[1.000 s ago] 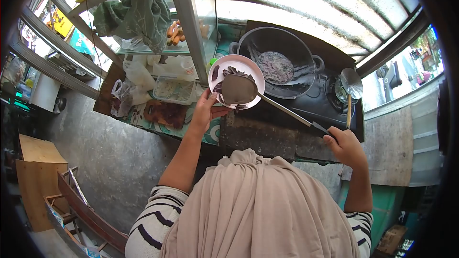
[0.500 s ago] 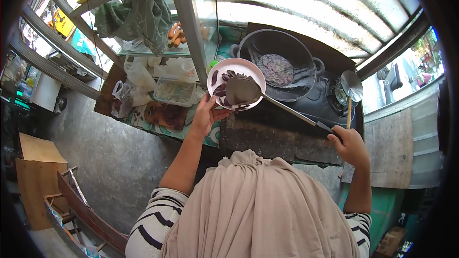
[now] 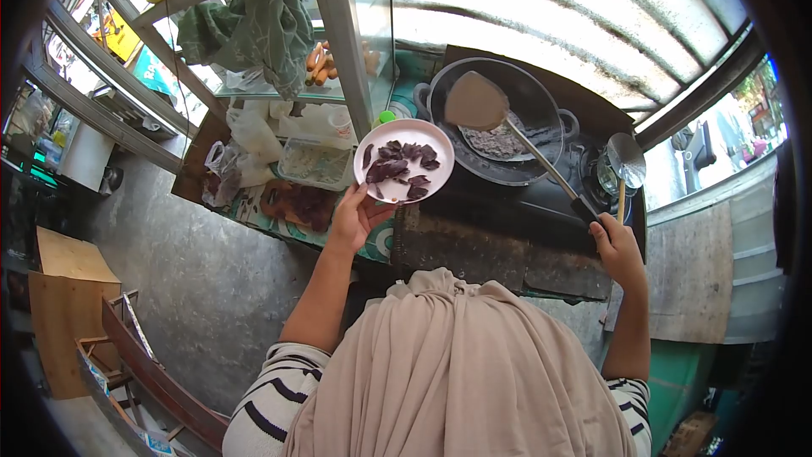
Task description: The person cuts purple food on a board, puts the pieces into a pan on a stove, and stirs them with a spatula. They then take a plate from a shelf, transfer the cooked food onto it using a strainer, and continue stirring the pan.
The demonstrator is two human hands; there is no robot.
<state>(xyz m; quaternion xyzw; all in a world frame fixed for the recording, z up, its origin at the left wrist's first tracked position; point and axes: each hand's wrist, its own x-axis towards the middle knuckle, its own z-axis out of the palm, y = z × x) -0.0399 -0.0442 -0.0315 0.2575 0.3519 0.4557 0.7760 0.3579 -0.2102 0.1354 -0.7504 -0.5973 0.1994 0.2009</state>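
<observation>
My left hand [image 3: 356, 218] grips the near edge of a pale pink plate [image 3: 430, 137], which carries several dark purple pieces [image 3: 388, 171]. The plate is held just left of a wide two-handled wok [image 3: 541, 165]. In my right hand [image 3: 617, 247], closed around the dark handle, is a long spatula [image 3: 554, 171]. Its broad flat blade is over the wok, above a pale, speckled mass [image 3: 495, 145] at the bottom, part of which it hides.
A skimmer [image 3: 626, 156] rests at the stove's right. Left of the plate are a clear plastic container [image 3: 315, 162], plastic bags [image 3: 251, 145] and a chopping board [image 3: 296, 203] with dark purple matter. A glass cabinet [image 3: 355, 42] rises behind them. A wooden bench [image 3: 139, 347] stands on the floor.
The spatula's blade has moved from over the plate to over the wok, up and to the right. The dark pieces on the plate are now uncovered. The plate has shifted slightly left and down.
</observation>
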